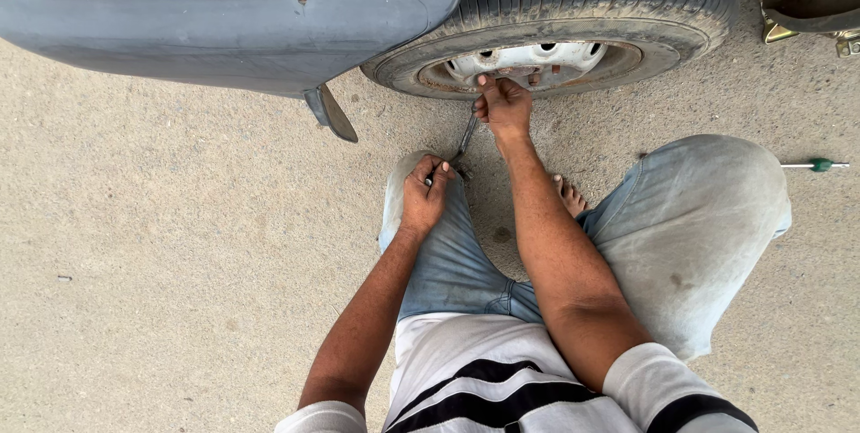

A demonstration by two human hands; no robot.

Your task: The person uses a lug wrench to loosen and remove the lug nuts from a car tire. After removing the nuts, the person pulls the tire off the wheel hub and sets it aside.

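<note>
I squat in front of a car wheel (573,34) with a worn black tyre and a rusty silver rim. My right hand (504,103) reaches to the lower edge of the rim and holds the far end of a metal wrench (466,136) there. My left hand (425,191) rests on my left knee and grips the near end of the same wrench. The wrench runs slanted between the two hands. Its head at the rim is hidden behind my right hand's fingers.
A grey car body (224,30) fills the top, with a mud flap (330,113) hanging left of the wheel. A green-handled screwdriver (815,164) lies on the ground at the right. A yellowish jack part (779,25) sits top right. The ground is sandy concrete.
</note>
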